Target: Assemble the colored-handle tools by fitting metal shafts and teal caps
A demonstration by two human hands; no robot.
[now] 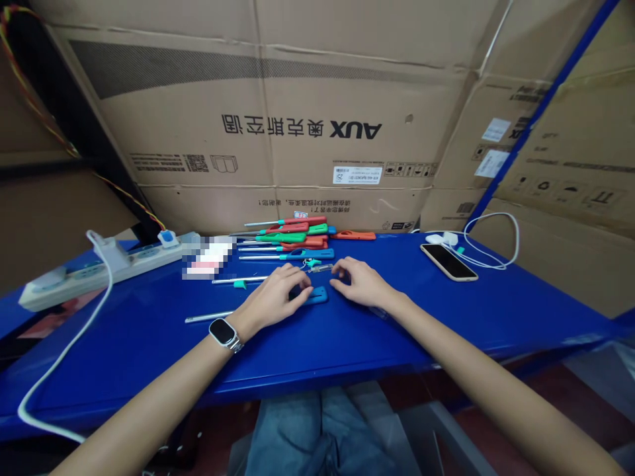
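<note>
Cardboard (297, 79) walls the back of the blue surface (496, 311), probably as a screen. Near it, a cluster of long-necked lighters (292, 237) lies with most rods pointing left and handles right, an order that likely makes each easy to take the same way. Nearer, a blue lighter (320, 295) lies partly beneath the left hand (278, 297); another metal rod (238, 280) and a green piece (240, 285) sit just beyond, seemingly set within short reach. A small clear part (322, 268) is between the two hands, next to a teal piece (313, 262), central enough to suit both. The right hand (362, 283) has its grip apart, thumb away from fingers, fingertips right by the clear part's end. The left is loosely curled; with its tips partly hidden, I cannot tell whether it pinches anything. Off to the right lies a phone (449, 262), presumably parked away from the small pieces.
</note>
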